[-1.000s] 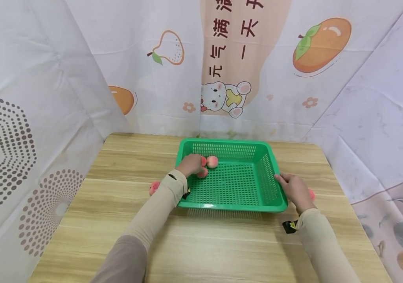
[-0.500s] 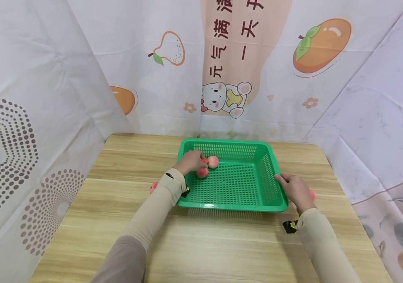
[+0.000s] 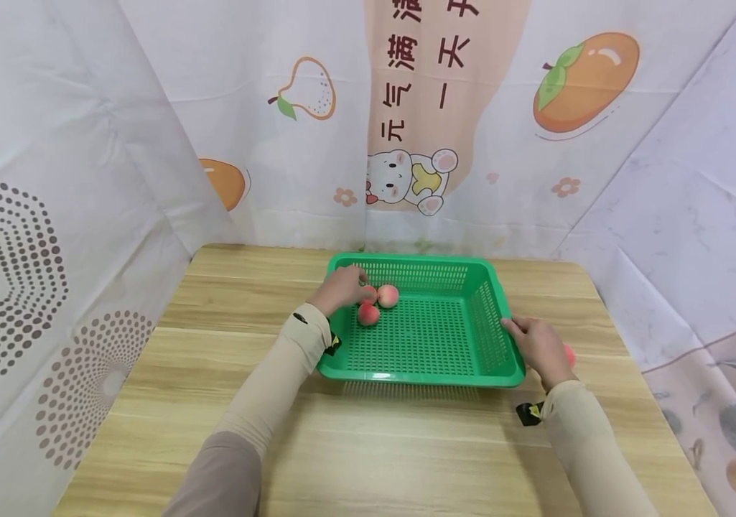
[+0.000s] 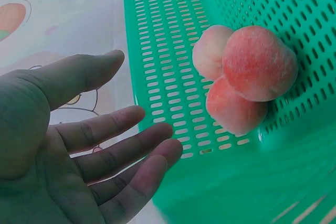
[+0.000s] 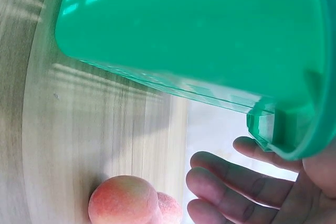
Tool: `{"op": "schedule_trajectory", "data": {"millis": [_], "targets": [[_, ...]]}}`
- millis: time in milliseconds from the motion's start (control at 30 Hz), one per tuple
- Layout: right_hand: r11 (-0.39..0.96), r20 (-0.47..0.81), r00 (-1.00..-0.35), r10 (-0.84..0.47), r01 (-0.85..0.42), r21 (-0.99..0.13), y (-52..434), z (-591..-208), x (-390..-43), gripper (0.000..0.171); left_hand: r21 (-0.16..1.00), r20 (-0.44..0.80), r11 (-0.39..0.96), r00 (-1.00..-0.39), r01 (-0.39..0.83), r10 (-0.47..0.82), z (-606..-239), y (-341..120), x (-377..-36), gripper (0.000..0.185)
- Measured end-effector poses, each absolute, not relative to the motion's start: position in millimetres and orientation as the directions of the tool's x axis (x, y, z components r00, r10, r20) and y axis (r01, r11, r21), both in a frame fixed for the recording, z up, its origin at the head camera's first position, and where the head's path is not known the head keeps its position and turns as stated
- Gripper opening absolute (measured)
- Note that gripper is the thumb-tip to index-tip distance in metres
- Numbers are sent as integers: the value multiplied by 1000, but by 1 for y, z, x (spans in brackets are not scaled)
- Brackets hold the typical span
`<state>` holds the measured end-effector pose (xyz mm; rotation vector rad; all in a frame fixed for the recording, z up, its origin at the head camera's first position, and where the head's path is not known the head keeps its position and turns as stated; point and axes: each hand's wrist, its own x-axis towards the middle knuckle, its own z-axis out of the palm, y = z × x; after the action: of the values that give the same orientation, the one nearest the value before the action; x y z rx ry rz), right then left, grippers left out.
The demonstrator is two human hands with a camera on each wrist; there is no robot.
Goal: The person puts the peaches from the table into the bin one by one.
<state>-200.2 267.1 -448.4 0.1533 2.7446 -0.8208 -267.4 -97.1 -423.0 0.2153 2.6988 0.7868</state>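
Note:
Three pinkish-red peaches lie clustered in the left back part of a green plastic basket (image 3: pixel 406 377): a pale one (image 3: pixel 388 296), a redder one (image 3: pixel 368 314) and one partly covered by my left hand (image 3: pixel 337 289). In the left wrist view that hand (image 4: pixel 105 150) has its fingers spread and slightly bent, holding nothing, apart from the peaches (image 4: pixel 260 64). My right hand (image 3: pixel 538 348) grips the basket's right rim, thumb over the top. Seen from the right wrist, its fingers (image 5: pixel 231 179) extend loosely below the rim.
More peaches (image 5: pixel 123 200) lie on the wooden table (image 3: pixel 406 445) to the right of the basket, partly hidden by the right hand in the head view. A printed cloth (image 3: pixel 316 179) hangs behind the table's back edge, with more cloth at both sides.
My left hand has let go of a peach among the others and drawn back slightly up and left. The peach left of the basket is now hidden behind the forearm. My right hand stays put.

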Motion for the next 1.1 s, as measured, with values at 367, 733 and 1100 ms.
{"op": "schedule_trajectory", "data": {"millis": [367, 733, 1100], "targets": [[828, -273, -962, 20, 169, -535, 266, -446, -199, 62, 499, -282, 866, -939, 31, 196, -418, -107, -266, 50], [833, -274, -961, 23, 170, -527, 267, -449, -200, 63, 498, -276, 867, -944, 22, 182, -409, -115, -265, 54], [837, -281, -959, 25, 174, -519, 267, -448, -200, 65, 536, -244, 844, -951, 33, 192, -410, -123, -265, 51]]}}
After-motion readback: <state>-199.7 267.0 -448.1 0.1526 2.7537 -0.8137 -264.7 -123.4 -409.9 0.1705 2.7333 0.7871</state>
